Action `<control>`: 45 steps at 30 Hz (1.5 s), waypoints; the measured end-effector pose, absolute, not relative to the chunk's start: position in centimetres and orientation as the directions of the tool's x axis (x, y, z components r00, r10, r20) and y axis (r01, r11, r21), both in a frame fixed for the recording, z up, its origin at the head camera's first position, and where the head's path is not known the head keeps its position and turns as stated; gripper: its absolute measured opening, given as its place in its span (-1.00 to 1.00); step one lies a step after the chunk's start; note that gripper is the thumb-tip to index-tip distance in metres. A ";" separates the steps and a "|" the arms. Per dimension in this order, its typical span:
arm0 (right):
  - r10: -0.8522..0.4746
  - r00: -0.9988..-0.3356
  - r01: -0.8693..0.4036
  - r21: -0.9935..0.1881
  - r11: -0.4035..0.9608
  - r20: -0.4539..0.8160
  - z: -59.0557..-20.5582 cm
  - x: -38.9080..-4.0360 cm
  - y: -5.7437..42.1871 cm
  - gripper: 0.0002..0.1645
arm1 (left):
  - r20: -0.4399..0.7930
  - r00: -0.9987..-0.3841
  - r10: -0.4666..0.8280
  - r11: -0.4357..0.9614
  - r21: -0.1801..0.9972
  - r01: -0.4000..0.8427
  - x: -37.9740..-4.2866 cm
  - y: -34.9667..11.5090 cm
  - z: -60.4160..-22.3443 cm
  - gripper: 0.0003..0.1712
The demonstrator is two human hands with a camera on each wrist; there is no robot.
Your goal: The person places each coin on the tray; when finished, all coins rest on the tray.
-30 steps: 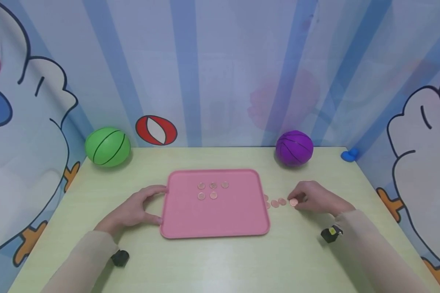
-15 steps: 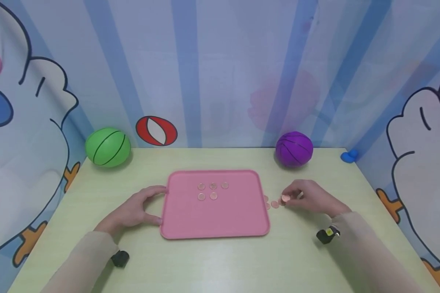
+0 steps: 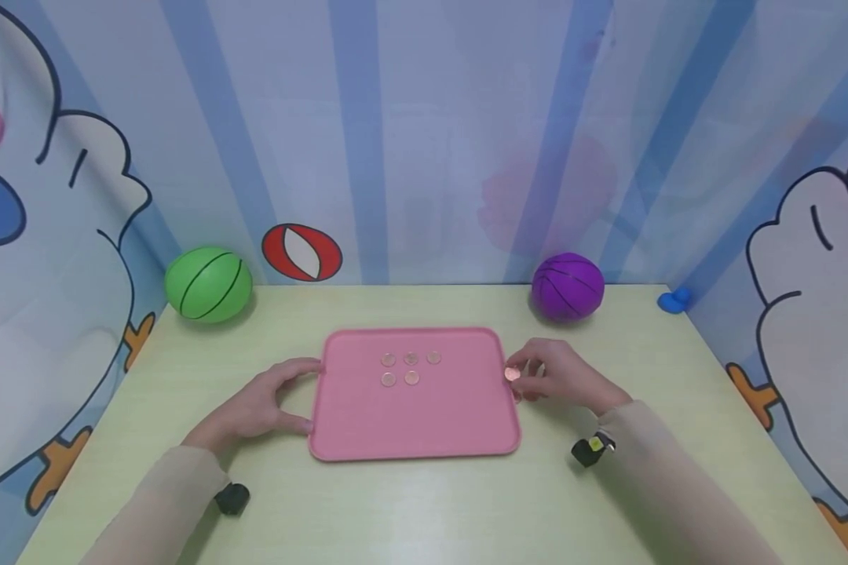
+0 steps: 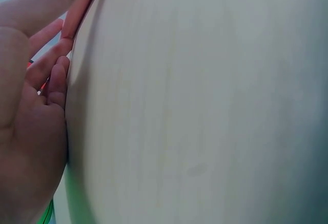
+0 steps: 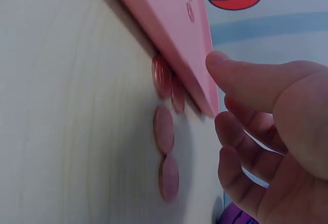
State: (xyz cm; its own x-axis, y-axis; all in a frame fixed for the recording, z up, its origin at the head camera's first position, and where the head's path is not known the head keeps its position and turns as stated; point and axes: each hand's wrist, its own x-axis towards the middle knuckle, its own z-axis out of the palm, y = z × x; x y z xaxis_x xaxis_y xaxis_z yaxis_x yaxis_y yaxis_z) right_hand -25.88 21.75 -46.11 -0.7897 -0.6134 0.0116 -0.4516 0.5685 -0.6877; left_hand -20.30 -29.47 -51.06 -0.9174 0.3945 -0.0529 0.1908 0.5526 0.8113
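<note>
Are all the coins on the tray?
No, the right wrist view shows four coins lying on the table beside the tray.

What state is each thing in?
Tray, flat on table
Tray coins, five, lying in two rows
Held coin, pinched, at tray's right rim
Table coins, four, lying beside tray
Left hand, touching tray's left rim
Right hand, pinching held coin
Green ball, resting on table
Purple ball, resting on table
Blue thing, at table's back right corner

Blue-striped cartoon backdrop (image 3: pixel 438 118) behind pale wood-grain table (image 3: pixel 424 510).
</note>
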 end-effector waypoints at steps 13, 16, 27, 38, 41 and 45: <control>-0.629 -0.775 -0.523 -0.621 0.584 0.061 -45.5 -26.3 15.6 -0.68 | -0.046 -0.916 0.397 0.564 0.800 0.204 -20.4 -29.6 -51.2 0.12; -0.646 -0.757 -0.567 -0.587 0.578 0.095 -45.7 -26.4 14.4 -0.72 | -0.047 -0.916 0.398 0.561 0.802 0.203 -20.4 -29.5 -51.2 0.12; -0.671 -0.730 -0.636 -0.485 0.600 0.127 -47.0 -26.6 11.1 -0.74 | -0.045 -0.915 0.401 0.555 0.806 0.204 -20.3 -29.5 -51.0 0.11; -0.630 -0.774 -0.574 -0.481 0.663 0.056 -47.5 -26.3 9.7 -0.79 | -0.036 -0.912 0.408 0.551 0.806 0.215 -20.3 -29.5 -51.3 0.11; -0.627 -0.777 -0.571 -0.485 0.662 0.058 -47.6 -26.3 9.7 -0.80 | -0.034 -0.912 0.408 0.548 0.809 0.214 -20.3 -29.5 -51.2 0.12; -0.625 -0.777 -0.575 -0.481 0.662 0.070 -47.6 -26.4 9.7 -0.76 | -0.027 -0.911 0.412 0.539 0.814 0.219 -20.3 -29.5 -51.1 0.14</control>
